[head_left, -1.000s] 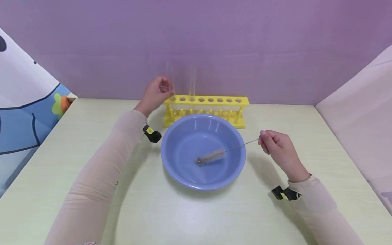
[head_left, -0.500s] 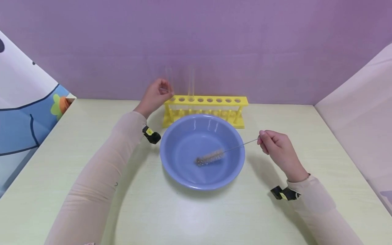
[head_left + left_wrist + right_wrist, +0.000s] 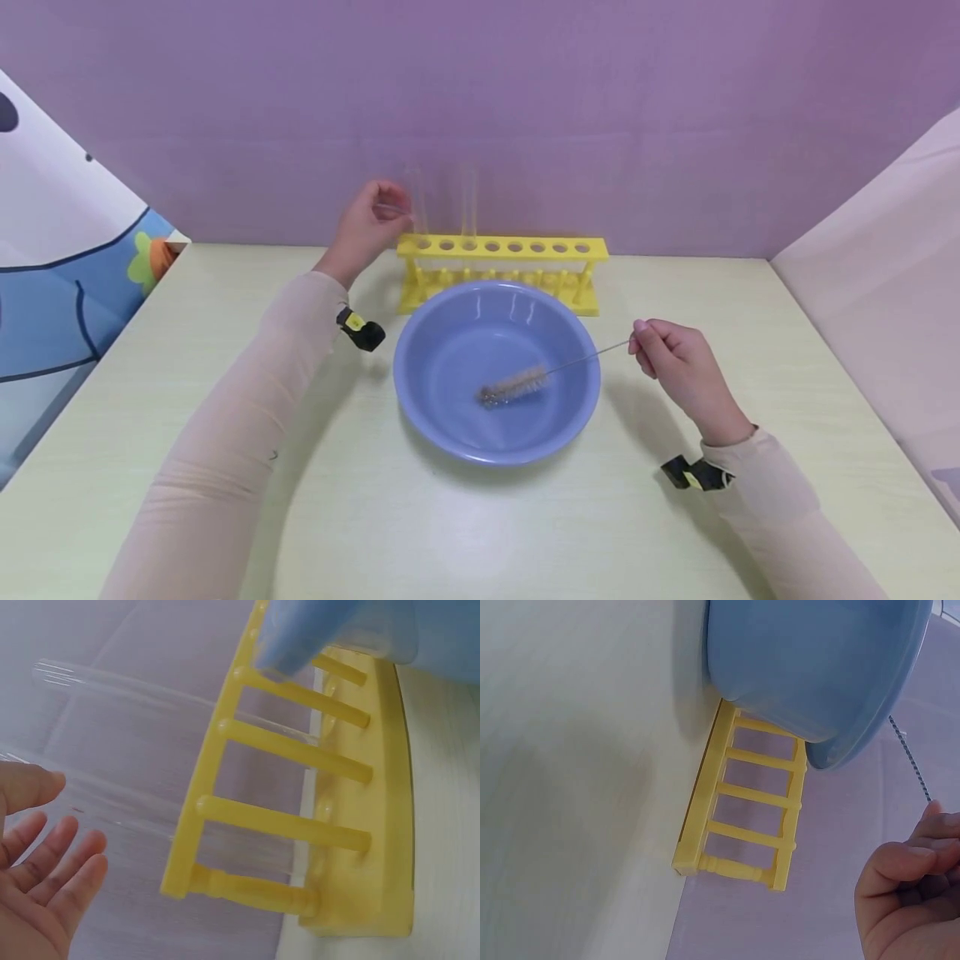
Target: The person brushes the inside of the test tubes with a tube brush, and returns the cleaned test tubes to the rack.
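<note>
My left hand (image 3: 367, 232) is just left of the leftmost clear test tube (image 3: 418, 200). In the left wrist view its thumb (image 3: 34, 787) and fingers (image 3: 79, 877) are apart, with nothing gripped between them. That tube and a second test tube (image 3: 469, 200) stand upright in a yellow test tube rack (image 3: 502, 247). My right hand (image 3: 690, 371) pinches the twisted wire handle of a test tube brush (image 3: 517, 385). The brush's bristled head is inside a blue basin (image 3: 427, 433), low over its bottom; whether it touches cannot be told.
The basin stands directly in front of the rack and hides part of its base. A purple backdrop (image 3: 675, 167) rises behind the pale table (image 3: 480, 533). Patterned cloth (image 3: 67, 275) hangs at the left, and a white panel (image 3: 885, 275) stands at the right.
My left hand has let go of the leftmost test tube and moved slightly left and up from it. The tube stays in the rack. My right hand and the brush have barely moved.
</note>
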